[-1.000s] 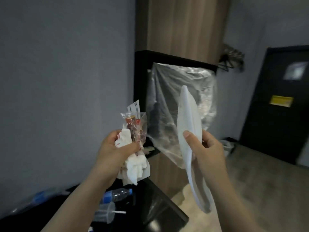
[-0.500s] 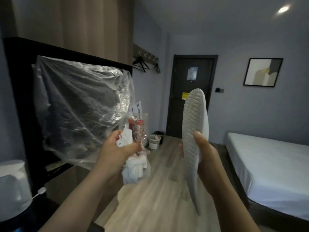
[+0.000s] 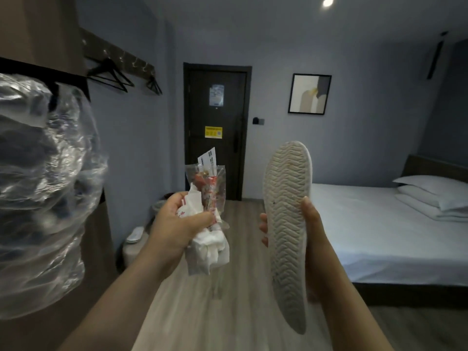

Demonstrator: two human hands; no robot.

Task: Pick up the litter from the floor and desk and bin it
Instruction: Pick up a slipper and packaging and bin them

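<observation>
While the left hand (image 3: 174, 224) is clutching wrappers (image 3: 210, 188) and the right hand (image 3: 312, 224) is gripping an upright slipper (image 3: 286, 224), what may be the bin (image 3: 158, 205) is sitting just left of the door (image 3: 215, 72), nearer the left hand.

View swings right: plastic bag (image 3: 45, 186) shifts to left edge, bed (image 3: 367, 239) appears (pillows (image 3: 430, 193) included), slipper (image 3: 286, 224) sole faces camera.

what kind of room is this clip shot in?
Most likely a hotel guest room: a made-up bed with white linen and stacked pillows, a dark entry door carrying a yellow notice, and a wall hook rail with bare black hangers.
</observation>
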